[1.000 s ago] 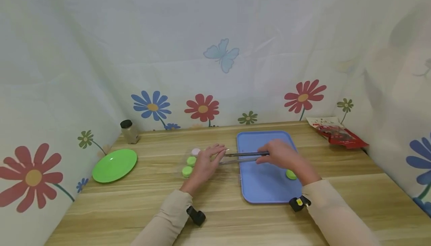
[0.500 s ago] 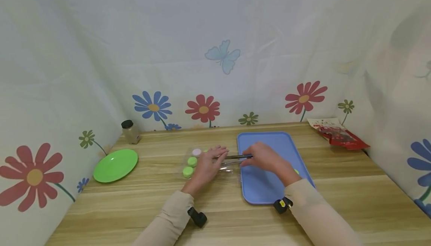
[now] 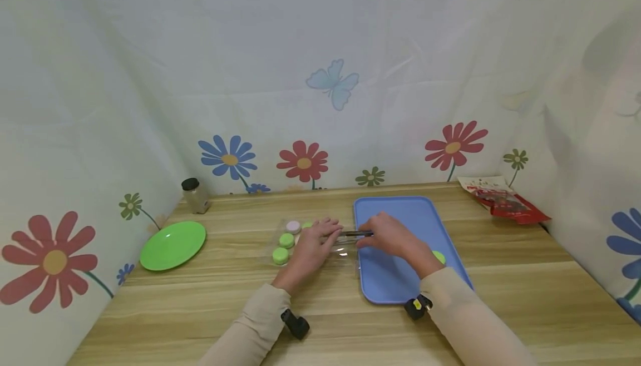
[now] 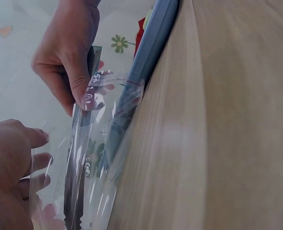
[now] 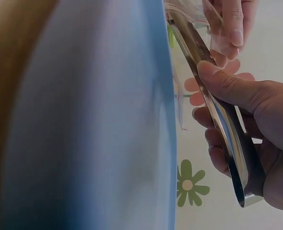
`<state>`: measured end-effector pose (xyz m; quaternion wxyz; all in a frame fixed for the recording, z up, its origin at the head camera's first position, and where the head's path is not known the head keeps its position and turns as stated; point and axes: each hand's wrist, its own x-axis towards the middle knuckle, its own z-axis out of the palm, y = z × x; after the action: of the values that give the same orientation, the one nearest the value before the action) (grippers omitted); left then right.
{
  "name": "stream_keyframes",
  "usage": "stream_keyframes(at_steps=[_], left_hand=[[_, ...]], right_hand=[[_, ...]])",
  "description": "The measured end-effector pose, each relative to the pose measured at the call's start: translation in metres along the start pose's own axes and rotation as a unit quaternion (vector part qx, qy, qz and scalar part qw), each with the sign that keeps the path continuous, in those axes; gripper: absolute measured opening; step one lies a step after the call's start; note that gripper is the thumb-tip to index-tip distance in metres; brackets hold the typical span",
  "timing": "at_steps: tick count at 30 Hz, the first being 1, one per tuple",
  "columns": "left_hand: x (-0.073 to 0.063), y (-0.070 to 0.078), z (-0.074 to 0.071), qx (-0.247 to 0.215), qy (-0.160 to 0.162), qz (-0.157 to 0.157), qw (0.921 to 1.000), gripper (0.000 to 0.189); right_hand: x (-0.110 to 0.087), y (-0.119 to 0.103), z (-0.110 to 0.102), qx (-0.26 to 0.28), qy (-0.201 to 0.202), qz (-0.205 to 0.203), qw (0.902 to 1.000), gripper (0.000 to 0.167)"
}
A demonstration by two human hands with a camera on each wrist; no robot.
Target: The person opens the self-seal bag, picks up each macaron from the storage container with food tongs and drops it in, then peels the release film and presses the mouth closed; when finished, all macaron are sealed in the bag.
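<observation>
A clear plastic bag [image 4: 103,191] lies on the table with several green macarons [image 3: 280,255] and a pale pink one [image 3: 293,227] showing in it. Its mouth edge is held up by my left hand [image 3: 309,248], thumb and fingers pinching the film. My right hand [image 3: 392,237] grips metal tongs [image 5: 193,43] near their bent end, thumb on one arm and fingers on the other. The tongs reach through the bag's mouth, as the left wrist view shows. In the head view, my left hand hides their tips and part of the macarons.
Under my right hand lies a blue tray [image 3: 383,288] with a green macaron [image 3: 439,257] on it. A green plate [image 3: 172,246] and a jar with a black lid [image 3: 195,196] are at the left. A red and white packet [image 3: 503,199] sits back right.
My right hand has moved left with the tongs, which now reach further into the bag. The left hand stays almost in place.
</observation>
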<state>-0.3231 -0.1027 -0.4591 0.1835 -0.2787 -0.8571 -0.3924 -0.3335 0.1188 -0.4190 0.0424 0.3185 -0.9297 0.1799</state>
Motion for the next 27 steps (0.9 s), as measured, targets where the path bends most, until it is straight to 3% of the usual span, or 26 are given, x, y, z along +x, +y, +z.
stream_keyframes(at_steps=[8, 17, 22, 27], left_hand=[[0.0, 0.001, 0.002, -0.005, 0.005, 0.011, 0.9999, 0.022], [0.004, 0.0, -0.001, 0.007, 0.004, 0.008, 0.9999, 0.022], [0.003, 0.0, -0.001, 0.009, 0.002, 0.006, 0.9999, 0.023], [0.001, -0.002, 0.0, 0.003, 0.016, 0.021, 0.9996, 0.021]], right_hand=[[0.001, 0.001, 0.005, -0.003, 0.006, 0.01, 0.9999, 0.031], [-0.006, 0.005, -0.004, -0.002, 0.003, 0.005, 1.0, 0.032], [-0.018, 0.009, -0.012, -0.016, 0.013, -0.004, 0.9998, 0.031], [-0.04, 0.017, -0.022, -0.009, 0.013, 0.024, 0.9996, 0.038]])
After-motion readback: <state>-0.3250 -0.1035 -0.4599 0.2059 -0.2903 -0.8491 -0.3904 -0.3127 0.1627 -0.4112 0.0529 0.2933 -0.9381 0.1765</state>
